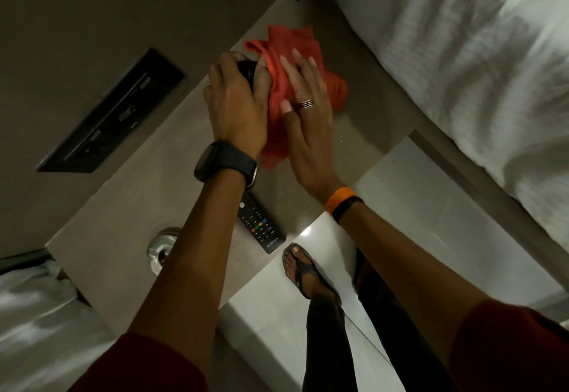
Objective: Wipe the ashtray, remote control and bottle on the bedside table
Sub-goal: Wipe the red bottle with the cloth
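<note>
My left hand (234, 105) is closed around the top of a dark bottle (246, 72) at the back of the wooden bedside table (129, 207); only its black top shows between my fingers. A red cloth (289, 42) is bunched against the bottle's right side, and my right hand (308, 114) lies over it with fingers spread, pressing it to the bottle. Nearer me, a black remote control (261, 229) lies flat, partly under my left wrist. A shiny ashtray (161, 248) sits at the table's left, half hidden by my left forearm.
A bed with white sheets (462, 68) borders the table on the right, and another white bed (30, 314) is at the lower left. A black switch panel (114, 111) is set in the wall behind. My sandalled foot (303, 271) stands on the pale floor (400, 207).
</note>
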The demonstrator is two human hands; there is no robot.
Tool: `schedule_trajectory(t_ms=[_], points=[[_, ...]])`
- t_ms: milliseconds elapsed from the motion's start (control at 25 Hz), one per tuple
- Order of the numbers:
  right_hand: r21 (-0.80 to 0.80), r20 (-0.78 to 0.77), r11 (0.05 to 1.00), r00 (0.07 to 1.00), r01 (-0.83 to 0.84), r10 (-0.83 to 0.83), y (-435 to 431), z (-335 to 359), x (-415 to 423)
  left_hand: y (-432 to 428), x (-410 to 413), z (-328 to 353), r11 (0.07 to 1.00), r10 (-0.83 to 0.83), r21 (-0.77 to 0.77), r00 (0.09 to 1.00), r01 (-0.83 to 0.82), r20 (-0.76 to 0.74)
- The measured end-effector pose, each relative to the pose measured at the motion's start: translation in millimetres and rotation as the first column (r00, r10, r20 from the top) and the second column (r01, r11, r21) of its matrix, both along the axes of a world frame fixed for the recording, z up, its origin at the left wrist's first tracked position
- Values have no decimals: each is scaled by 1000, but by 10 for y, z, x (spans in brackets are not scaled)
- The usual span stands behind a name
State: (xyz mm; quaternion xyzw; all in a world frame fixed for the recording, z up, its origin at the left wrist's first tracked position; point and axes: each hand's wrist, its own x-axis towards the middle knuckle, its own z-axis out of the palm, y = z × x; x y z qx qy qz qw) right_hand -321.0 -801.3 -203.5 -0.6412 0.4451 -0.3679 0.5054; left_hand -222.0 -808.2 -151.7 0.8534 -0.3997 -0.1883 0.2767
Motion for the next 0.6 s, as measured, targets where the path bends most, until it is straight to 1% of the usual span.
schedule_trajectory(t_ms=[40, 80, 120, 160, 200, 280, 320, 360, 400, 440, 480, 520, 560, 600], points=[[-9, -110, 999, 993, 37, -38, -107, -87, -25, 30, 6, -35, 1000, 0, -27, 1000, -1, -27], [23, -182, 997, 981, 78, -73, -216, -168, -71, 55, 15, -66, 999, 12, -34, 998, -14, -63], [56, -214, 991, 971, 119, -104, -320, -236, -133, 79, 27, -91, 999, 27, -33, 994, -31, -103], [77, -212, 986, 969, 149, -130, -435, -291, -222, 95, 33, -94, 998, 33, -42, 991, -38, -130], [95, -195, 980, 969, 173, -152, -547, -337, -323, 111, 36, -77, 998, 22, -61, 992, -30, -126], [100, -190, 978, 969, 182, -161, -741, -380, -539, 138, 50, -19, 994, -39, -103, 999, 37, -25], [74, -224, 985, 965, 156, -136, -813, -410, -630, 146, 69, 13, 989, -87, -115, 995, 91, 45], [42, -284, 995, 956, 94, -78, -859, -462, -691, 147, 93, 44, 982, -138, -112, 984, 150, 112], [16, -388, 1000, 921, -23, 28, -857, -552, -721, 145, 115, 74, 974, -182, -103, 969, 201, 166], [6, -536, 984, 830, -177, 152, -788, -656, -727, 143, 136, 99, 967, -215, -95, 957, 237, 196], [8, -674, 947, 697, -322, 243, -686, -762, -728, 128, 156, 122, 961, -240, -88, 949, 262, 206], [0, -758, 897, 585, -442, 288, -587, -866, -725, 109, 173, 140, 956, -259, -80, 943, 281, 211], [-20, -788, 851, 532, -525, 310, -506, -933, -745, 88, 181, 155, 951, -279, -68, 934, 300, 221], [-43, -789, 810, 517, -585, 332, -453, -967, -797, 63, 177, 172, 946, -300, -53, 924, 321, 237]])
